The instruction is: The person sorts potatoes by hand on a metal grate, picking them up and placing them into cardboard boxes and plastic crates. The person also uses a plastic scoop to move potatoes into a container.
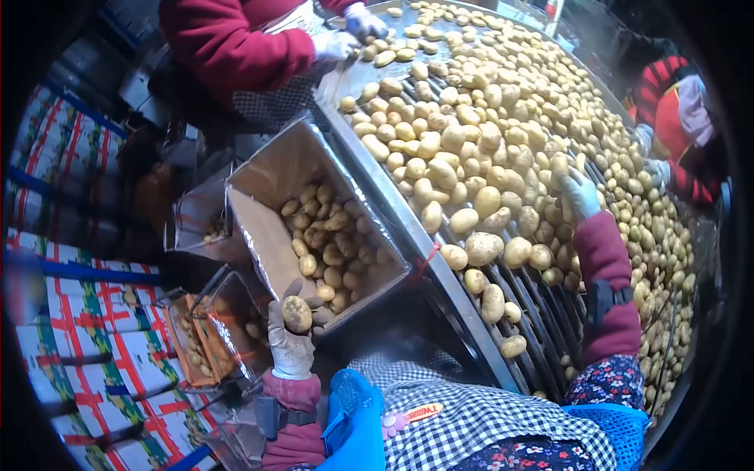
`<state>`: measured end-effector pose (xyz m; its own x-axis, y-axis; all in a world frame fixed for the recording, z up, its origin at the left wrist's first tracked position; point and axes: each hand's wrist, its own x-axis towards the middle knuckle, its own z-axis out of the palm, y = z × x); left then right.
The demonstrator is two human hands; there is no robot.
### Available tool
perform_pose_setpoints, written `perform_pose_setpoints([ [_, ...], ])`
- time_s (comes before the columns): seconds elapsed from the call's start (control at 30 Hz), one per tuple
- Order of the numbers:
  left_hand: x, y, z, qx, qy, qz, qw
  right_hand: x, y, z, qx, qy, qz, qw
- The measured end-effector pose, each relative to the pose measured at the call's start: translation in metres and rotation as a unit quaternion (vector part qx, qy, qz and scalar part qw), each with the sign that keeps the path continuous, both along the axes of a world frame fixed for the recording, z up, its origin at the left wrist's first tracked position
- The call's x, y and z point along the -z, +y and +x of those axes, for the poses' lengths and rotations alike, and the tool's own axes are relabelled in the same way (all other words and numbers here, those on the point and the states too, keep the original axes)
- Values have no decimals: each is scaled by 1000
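My left hand (289, 345), in a dirty grey-white glove, is closed round a potato (298, 314) at the near edge of an open carton (263, 247). Inside the carton lies a heap of potatoes (334, 235). Over on the sorting table, my right hand (582, 194), in a pale glove, reaches into the spread of potatoes (503, 133). Its fingers are curled on a potato (560, 163); the palm side is hidden.
A metal rim (455, 302) edges the table, with dark rollers (542, 330) beneath the potatoes. Across from me, a person in maroon sleeves (236, 51) handles potatoes; another in striped sleeves (664, 82) works at right. At left stand an orange crate (206, 345) and stacked printed boxes (118, 330).
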<state>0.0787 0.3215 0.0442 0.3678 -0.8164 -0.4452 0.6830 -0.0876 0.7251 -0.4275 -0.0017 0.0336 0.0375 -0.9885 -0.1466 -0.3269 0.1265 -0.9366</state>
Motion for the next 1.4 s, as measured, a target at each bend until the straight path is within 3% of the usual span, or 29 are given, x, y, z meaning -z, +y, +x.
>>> perform_pose_setpoints([
  [0.07,2,7,-1,10,-7,14,1000,-60,47,44,-53,-129,47,989],
  [0.1,0,12,0,26,-18,27,999,-71,59,68,-96,-143,40,984],
  [0.13,-6,19,-5,57,-63,16,996,-58,66,86,-70,-180,95,976],
  [0.17,-13,21,-10,95,-77,15,992,-55,85,116,-132,-179,85,971],
  [0.23,-37,18,-27,162,-68,38,984,-79,119,178,-300,-24,156,941],
  [0.3,-44,17,-32,263,-98,62,958,-83,159,235,-425,25,135,895],
  [0.37,-40,27,-32,257,-46,29,965,-85,183,277,-548,52,-12,835],
  [0.4,-40,31,-32,264,-69,45,961,-85,192,295,-608,135,-72,779],
  [0.5,-29,56,-18,256,-116,102,954,-83,213,337,-681,239,-69,688],
  [0.57,-24,71,-16,207,-133,143,959,-69,225,351,-693,223,-91,680],
  [0.63,-10,87,-17,182,-163,149,958,-62,235,364,-700,281,-73,652],
  [0.67,-5,92,-18,153,-238,138,949,-65,240,371,-697,305,-66,646],
  [0.7,1,96,-19,124,-312,127,933,-63,242,373,-700,305,-64,643],
  [0.73,4,103,-17,121,-310,127,935,-60,243,374,-695,256,-62,669],
  [0.8,-15,108,-8,71,-247,137,956,-53,243,372,-673,158,-51,720],
  [0.83,-10,120,-2,18,-212,118,970,-53,241,366,-675,164,-46,718],
  [0.9,-14,147,8,-97,-161,151,971,-49,236,346,-604,33,-1,796],
  [0.97,3,191,27,-187,-181,160,952,-46,226,324,-579,4,95,810],
  [1.03,24,251,45,-274,-210,238,908,-47,220,304,-548,6,112,829],
  [1.07,29,278,49,-293,-219,274,890,-51,219,298,-515,-5,182,838],
  [1.1,34,304,50,-311,-228,309,869,-54,218,292,-478,-16,251,842],
  [1.13,44,329,49,-327,-245,327,852,-41,217,283,-458,-104,281,837],
  [1.23,87,399,32,-361,-234,375,821,-48,215,282,-417,-144,318,839],
  [1.3,90,419,25,-379,-210,408,803,-48,216,281,-404,-158,321,842],
  [1.37,91,419,28,-258,-213,590,735,-45,213,278,-399,-161,325,842],
  [1.4,85,405,35,-260,-218,585,737,-46,213,279,-403,-147,313,847],
])
